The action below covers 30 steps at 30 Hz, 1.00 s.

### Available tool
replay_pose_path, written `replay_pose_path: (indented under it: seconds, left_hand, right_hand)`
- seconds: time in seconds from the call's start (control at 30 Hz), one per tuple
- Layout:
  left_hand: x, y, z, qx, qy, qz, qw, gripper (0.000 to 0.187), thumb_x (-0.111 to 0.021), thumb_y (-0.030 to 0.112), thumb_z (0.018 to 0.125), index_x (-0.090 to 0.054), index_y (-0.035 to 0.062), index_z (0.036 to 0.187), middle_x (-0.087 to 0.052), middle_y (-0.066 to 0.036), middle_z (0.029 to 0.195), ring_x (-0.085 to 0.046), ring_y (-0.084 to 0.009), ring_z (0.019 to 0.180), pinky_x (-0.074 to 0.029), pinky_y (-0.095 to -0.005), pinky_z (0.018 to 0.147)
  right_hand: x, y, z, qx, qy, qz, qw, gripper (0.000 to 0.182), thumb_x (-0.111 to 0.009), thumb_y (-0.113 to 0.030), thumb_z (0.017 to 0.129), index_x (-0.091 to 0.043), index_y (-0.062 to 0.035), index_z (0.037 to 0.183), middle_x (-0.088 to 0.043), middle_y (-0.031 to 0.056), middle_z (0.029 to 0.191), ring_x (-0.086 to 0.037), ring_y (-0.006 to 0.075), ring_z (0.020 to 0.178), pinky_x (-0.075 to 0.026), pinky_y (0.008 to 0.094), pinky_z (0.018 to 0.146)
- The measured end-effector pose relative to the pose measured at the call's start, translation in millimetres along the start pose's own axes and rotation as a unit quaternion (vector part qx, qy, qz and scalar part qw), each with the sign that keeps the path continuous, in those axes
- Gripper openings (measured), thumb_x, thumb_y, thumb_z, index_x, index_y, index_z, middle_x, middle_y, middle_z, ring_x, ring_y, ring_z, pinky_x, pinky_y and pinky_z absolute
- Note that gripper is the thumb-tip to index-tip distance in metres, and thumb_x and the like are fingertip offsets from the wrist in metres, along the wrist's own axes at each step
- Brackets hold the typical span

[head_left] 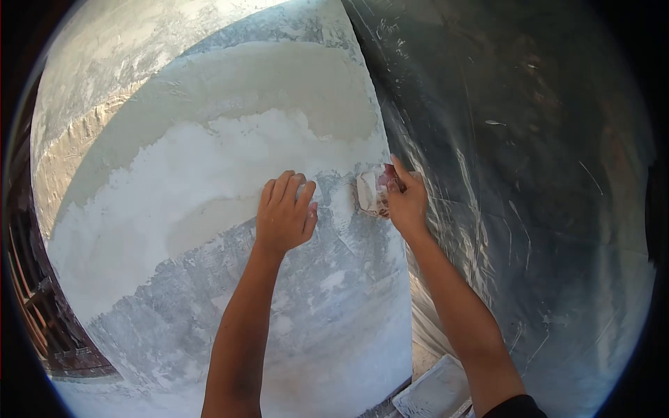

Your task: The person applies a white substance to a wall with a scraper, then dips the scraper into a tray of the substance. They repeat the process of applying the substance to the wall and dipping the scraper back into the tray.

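Observation:
My right hand (408, 200) grips a small flat putty scraper (371, 191) at the wall's right edge. The scraper is smeared with white paste and shows reddish patches; its blade lies against or very close to the wall. My left hand (284, 214) is at the wall, left of the scraper, with its fingers curled. A pale bit shows between its fingers, too little to name. Around both hands the wall (313, 279) is rough grey, with a band of fresh white putty (188, 167) above and to the left.
Dark plastic sheeting (543, 174) with white splashes hangs along the wall's right edge. A white-smeared tray or board (435, 390) lies low at the bottom right. A dark brown slatted frame (42, 299) borders the wall on the left.

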State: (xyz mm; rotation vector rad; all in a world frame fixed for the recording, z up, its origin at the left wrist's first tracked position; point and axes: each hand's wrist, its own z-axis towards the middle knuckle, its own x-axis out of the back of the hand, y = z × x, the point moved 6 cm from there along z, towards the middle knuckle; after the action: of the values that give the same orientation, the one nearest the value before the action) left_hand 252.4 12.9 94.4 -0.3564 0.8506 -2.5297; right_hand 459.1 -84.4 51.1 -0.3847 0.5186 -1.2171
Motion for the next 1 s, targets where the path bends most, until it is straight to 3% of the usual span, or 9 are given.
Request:
replay_pose_path:
  seconds: [0.23, 0.37, 0.5, 0.53, 0.6, 0.73, 0.87, 1.0]
  left_hand:
    - [-29, 113, -94, 0.121, -0.02, -0.149, 0.981, 0.039, -0.064, 0.014, 0.069, -0.056, 0.0027, 0.105, -0.055, -0.015, 0.106, -0.051, -0.034, 0.106, -0.037, -0.0459, 0.086]
    - [-53, 177, -151, 0.172, -0.101, -0.221, 0.955, 0.036, -0.064, 0.014, 0.071, -0.057, 0.0038, 0.105, -0.055, -0.013, 0.107, -0.051, -0.0316, 0.107, -0.037, -0.0447, 0.087]
    - [-77, 231, -200, 0.216, -0.158, -0.268, 0.925, 0.033, -0.063, 0.014, 0.074, -0.058, 0.0046, 0.106, -0.056, -0.011, 0.106, -0.052, -0.0293, 0.109, -0.038, -0.0433, 0.09]
    - [-81, 245, -211, 0.232, -0.173, -0.28, 0.915, 0.033, -0.063, 0.014, 0.074, -0.058, 0.0046, 0.106, -0.056, -0.011, 0.105, -0.051, -0.0294, 0.109, -0.038, -0.0432, 0.09]
    - [-85, 270, -231, 0.259, -0.193, -0.295, 0.899, 0.034, -0.062, 0.014, 0.074, -0.058, 0.0045, 0.107, -0.056, -0.011, 0.105, -0.052, -0.0296, 0.109, -0.038, -0.0432, 0.09]
    - [-96, 330, -278, 0.318, -0.236, -0.326, 0.858, 0.039, -0.062, 0.01, 0.073, -0.053, 0.0036, 0.11, -0.056, -0.014, 0.105, -0.051, -0.0331, 0.108, -0.038, -0.0453, 0.091]
    - [-96, 400, -337, 0.373, -0.294, -0.341, 0.811, 0.037, -0.06, 0.013, 0.075, -0.055, 0.0035, 0.111, -0.056, -0.013, 0.106, -0.051, -0.0304, 0.109, -0.039, -0.0432, 0.092]
    - [-91, 461, -395, 0.421, -0.338, -0.359, 0.762, 0.038, -0.06, 0.01, 0.074, -0.053, 0.0027, 0.111, -0.056, -0.014, 0.107, -0.051, -0.0333, 0.109, -0.038, -0.0446, 0.093]
  right_hand:
    - [11, 64, -78, -0.062, -0.055, 0.04, 0.996, 0.043, -0.056, 0.008, 0.085, -0.063, -0.0081, 0.124, -0.055, 0.0111, 0.098, -0.057, 0.0201, 0.089, -0.044, 0.0284, 0.084]
    - [18, 119, -127, -0.148, -0.113, 0.061, 0.981, 0.039, -0.052, 0.011, 0.087, -0.059, 0.0019, 0.124, -0.061, 0.0125, 0.114, -0.06, 0.0184, 0.101, -0.044, 0.0264, 0.092]
    - [41, 172, -172, -0.215, -0.126, 0.029, 0.968, 0.042, -0.05, 0.013, 0.085, -0.059, 0.0009, 0.124, -0.06, 0.0119, 0.117, -0.059, 0.0172, 0.102, -0.044, 0.0267, 0.092]
    - [46, 185, -185, -0.227, -0.133, 0.021, 0.964, 0.042, -0.05, 0.013, 0.085, -0.059, 0.0009, 0.124, -0.06, 0.0119, 0.117, -0.059, 0.0172, 0.102, -0.044, 0.0267, 0.092]
    - [61, 212, -213, -0.248, -0.109, 0.061, 0.961, 0.044, -0.054, 0.013, 0.082, -0.062, -0.0027, 0.122, -0.057, 0.0141, 0.102, -0.062, 0.0232, 0.097, -0.047, 0.0316, 0.088]
    - [90, 262, -289, -0.323, -0.174, 0.025, 0.93, 0.043, -0.05, 0.013, 0.085, -0.058, 0.0015, 0.126, -0.062, 0.0113, 0.115, -0.06, 0.0164, 0.1, -0.044, 0.0254, 0.091]
    - [131, 309, -386, -0.402, -0.201, -0.008, 0.893, 0.044, -0.05, 0.013, 0.083, -0.059, 0.0011, 0.125, -0.062, 0.0117, 0.115, -0.061, 0.0174, 0.102, -0.045, 0.0266, 0.092]
    - [169, 331, -461, -0.43, -0.233, -0.066, 0.87, 0.043, -0.055, 0.01, 0.082, -0.062, -0.0047, 0.122, -0.057, 0.0137, 0.106, -0.063, 0.0234, 0.098, -0.049, 0.0326, 0.089]
